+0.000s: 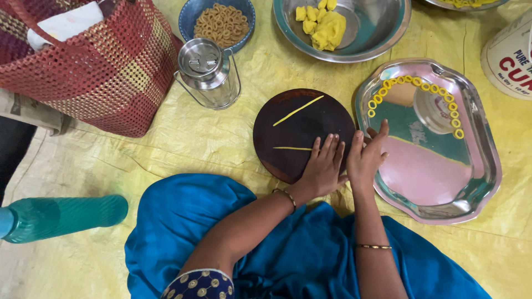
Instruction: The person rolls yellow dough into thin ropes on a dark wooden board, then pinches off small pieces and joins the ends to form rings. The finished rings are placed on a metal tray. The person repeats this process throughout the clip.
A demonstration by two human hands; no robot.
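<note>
Yellow plastic sheet covers the floor beneath dark round board.

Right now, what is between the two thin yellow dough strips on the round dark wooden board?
In the head view, only bare dark wood of the round dark wooden board lies between the long slanted dough strip and the short flat dough strip.

Left hand flat on round dark wooden board, thin yellow dough strips, right hand beside shiny steel tray of yellow dough rings
</note>
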